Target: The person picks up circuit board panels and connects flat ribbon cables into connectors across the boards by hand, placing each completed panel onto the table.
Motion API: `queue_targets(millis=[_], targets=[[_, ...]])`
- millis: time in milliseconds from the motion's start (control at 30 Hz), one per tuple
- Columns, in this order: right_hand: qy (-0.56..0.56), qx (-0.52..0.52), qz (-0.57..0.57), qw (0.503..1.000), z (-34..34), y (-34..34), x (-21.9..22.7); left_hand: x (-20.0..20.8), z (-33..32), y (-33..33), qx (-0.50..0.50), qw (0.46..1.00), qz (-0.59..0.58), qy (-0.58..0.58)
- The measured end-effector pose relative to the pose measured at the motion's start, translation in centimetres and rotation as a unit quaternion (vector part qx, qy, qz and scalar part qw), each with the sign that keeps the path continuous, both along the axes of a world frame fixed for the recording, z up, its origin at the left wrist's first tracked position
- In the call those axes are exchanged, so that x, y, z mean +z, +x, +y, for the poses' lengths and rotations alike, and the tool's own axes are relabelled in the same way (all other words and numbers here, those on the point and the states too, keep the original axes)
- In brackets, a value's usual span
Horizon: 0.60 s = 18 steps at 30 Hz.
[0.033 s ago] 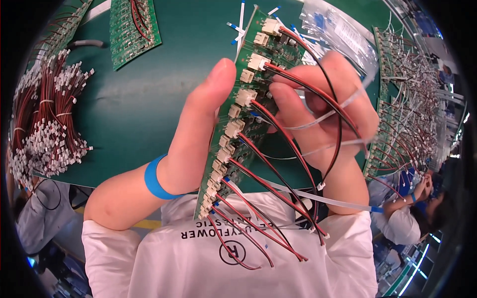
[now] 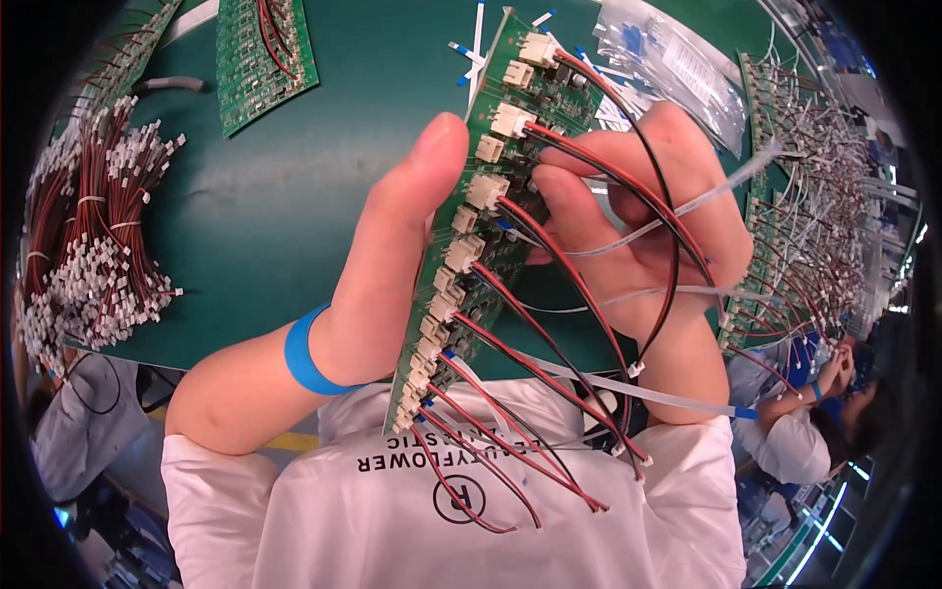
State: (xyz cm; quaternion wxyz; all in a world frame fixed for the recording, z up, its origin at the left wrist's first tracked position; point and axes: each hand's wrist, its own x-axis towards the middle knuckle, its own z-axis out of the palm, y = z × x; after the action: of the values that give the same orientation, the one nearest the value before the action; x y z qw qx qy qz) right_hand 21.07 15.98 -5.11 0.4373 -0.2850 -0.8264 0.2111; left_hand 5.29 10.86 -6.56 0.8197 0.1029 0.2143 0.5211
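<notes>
My left hand (image 2: 378,245), a blue band at its wrist, grips a long green circuit board (image 2: 481,162) by its left edge. The board is tilted, with a row of cream connectors (image 2: 488,191) facing up. Red-and-black wire leads (image 2: 564,260) are plugged into several connectors and hang to the right and down. My right hand (image 2: 657,206) is closed, thumb and index finger pinched against the board's right side; what is between the fingertips is hidden. A translucent flat ribbon cable (image 2: 731,185) crosses this hand, and another flat cable (image 2: 657,395) with a blue end hangs below.
Bundled red-and-black leads with white plugs (image 2: 98,236) lie at the left. Other green boards rest at the far left (image 2: 265,74) and right (image 2: 760,211), the latter wired. Loose flat cables (image 2: 478,44) and a clear plastic bag (image 2: 677,64) are behind. Other people (image 2: 800,412) sit nearby.
The free end of the ribbon cable across my right hand has swung to the right. My right hand and the board have shifted very slightly; both grips look the same.
</notes>
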Motion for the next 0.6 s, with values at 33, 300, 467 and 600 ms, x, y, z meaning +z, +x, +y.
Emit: queue_targets(millis=[33,300,467,600], targets=[[0.028,-0.004,0.008,1.0,0.1,0.0,-0.1,0.0,0.0,-0.2,-0.001,1.0,0.0,-0.002],[0.083,0.003,0.028,0.996,0.5,-0.2,-0.9,-2.8,0.3,-1.7,-0.078,0.983,-0.103,0.134],[0.074,-0.007,0.001,0.997,0.3,0.1,-0.6,0.3,0.1,-0.6,-0.077,0.973,0.21,0.061],[0.075,-0.006,0.011,0.997,0.2,0.0,-0.6,-2.5,0.3,-1.5,-0.088,0.987,-0.055,0.122]])
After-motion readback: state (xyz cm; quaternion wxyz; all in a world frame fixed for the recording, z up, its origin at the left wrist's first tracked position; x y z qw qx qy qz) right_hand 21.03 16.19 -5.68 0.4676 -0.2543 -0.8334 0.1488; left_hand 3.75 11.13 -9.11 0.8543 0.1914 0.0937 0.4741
